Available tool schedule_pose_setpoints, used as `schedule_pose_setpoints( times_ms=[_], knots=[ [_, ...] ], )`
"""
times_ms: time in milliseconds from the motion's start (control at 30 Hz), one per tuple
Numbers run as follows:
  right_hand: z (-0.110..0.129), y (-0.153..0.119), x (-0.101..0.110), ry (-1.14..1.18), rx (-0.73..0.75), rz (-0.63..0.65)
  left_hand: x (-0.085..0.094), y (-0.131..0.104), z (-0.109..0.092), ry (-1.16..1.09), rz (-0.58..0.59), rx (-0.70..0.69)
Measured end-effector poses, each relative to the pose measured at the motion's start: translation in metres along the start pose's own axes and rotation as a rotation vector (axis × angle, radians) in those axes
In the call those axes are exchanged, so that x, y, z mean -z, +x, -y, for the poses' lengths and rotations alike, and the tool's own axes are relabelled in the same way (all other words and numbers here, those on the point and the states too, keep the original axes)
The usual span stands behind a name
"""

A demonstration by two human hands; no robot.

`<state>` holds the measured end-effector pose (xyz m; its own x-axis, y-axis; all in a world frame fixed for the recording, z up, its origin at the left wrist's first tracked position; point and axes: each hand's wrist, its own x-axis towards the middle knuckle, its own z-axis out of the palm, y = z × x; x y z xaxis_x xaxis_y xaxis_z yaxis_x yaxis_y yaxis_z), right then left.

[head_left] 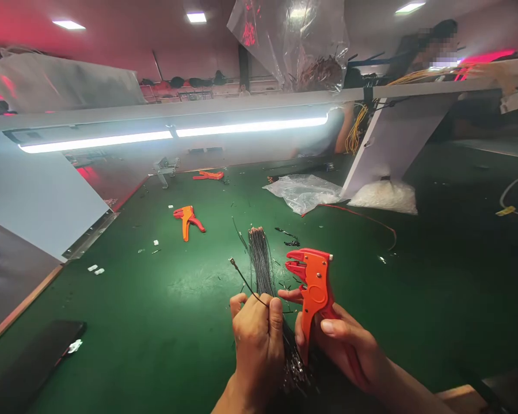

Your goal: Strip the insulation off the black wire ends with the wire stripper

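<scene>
My left hand (258, 328) is closed on a thin black wire (247, 283), whose metal-tipped end points up and to the left. My right hand (343, 339) grips an orange and red wire stripper (316, 282) by its handles. The stripper's jaws face left, with no wire between them. Under and beyond my left hand lies a bundle of black wires (261, 259) with copper-coloured tips at the far end. Its near end spreads out between my hands. Short black wire scraps are scattered around the bundle.
Two more wire strippers, one nearer (189, 221) and one farther (208, 175), lie on the green table (133, 299). Clear plastic bags (304, 192) sit at the back right beside an upright panel (397, 138). A dark phone-like slab (34, 365) rests at front left. A lit tube (250, 126) hangs under the shelf.
</scene>
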<state>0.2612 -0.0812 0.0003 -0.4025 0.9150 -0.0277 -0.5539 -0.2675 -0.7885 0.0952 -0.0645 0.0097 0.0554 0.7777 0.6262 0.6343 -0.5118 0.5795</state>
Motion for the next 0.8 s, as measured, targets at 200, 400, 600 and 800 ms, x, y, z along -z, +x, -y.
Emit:
schedule_pose_setpoints(
  times_ms=[200,400,600,800],
  knots=[
    [-0.0015,0.0003,0.0014,0.016,-0.001,-0.003,-0.0008,-0.0002,0.0009,-0.002,-0.011,0.004],
    [-0.0041,0.0014,0.0001,0.027,-0.033,0.009,-0.0034,-0.0023,0.0015,-0.003,-0.006,0.014],
    [-0.0047,0.0017,-0.0024,0.032,-0.022,0.012,-0.0051,-0.0037,0.0059,0.009,0.011,0.019],
    [-0.0058,0.0009,-0.0039,0.051,-0.050,0.027,-0.0062,-0.0024,0.0073,-0.003,0.041,0.027]
  ],
)
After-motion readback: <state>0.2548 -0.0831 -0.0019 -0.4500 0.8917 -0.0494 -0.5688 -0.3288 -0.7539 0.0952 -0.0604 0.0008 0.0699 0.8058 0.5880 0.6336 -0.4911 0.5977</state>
